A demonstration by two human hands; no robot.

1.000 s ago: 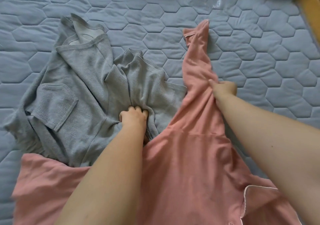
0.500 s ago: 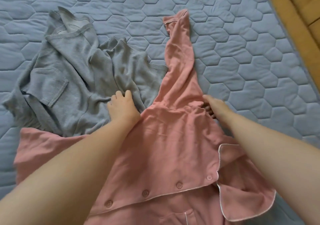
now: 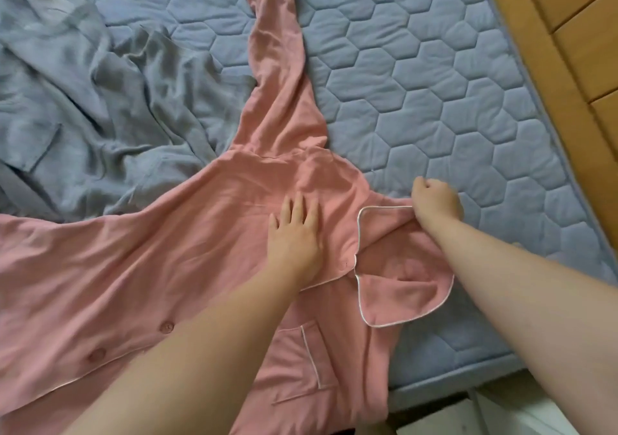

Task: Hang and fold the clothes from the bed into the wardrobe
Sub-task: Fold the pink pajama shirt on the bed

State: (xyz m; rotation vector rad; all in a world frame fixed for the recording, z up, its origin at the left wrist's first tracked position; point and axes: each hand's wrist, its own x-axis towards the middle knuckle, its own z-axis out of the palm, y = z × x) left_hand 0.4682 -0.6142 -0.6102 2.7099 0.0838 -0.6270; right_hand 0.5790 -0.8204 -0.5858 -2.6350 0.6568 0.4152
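Clearly the job is at an early stage: nothing in view is folded or hung, and no wardrobe shows. The pink shirt (image 3: 167, 250) lies spread, front up and buttoned, on the bed (image 3: 434, 83) under both hands. The left hand (image 3: 294, 234) rests flat on its chest with fingers straight, holding nothing. Just to that hand's right, the right hand (image 3: 436, 200) is curled and seems to pinch the fabric at the shoulder, beside the white-piped collar (image 3: 401, 287). One sleeve (image 3: 277, 66) stretches away beyond the left hand's fingertips. The grey garment (image 3: 83, 126) lies crumpled well to the left of the left hand, untouched. I judge the shirt is being laid out for folding; the grey piece waits.
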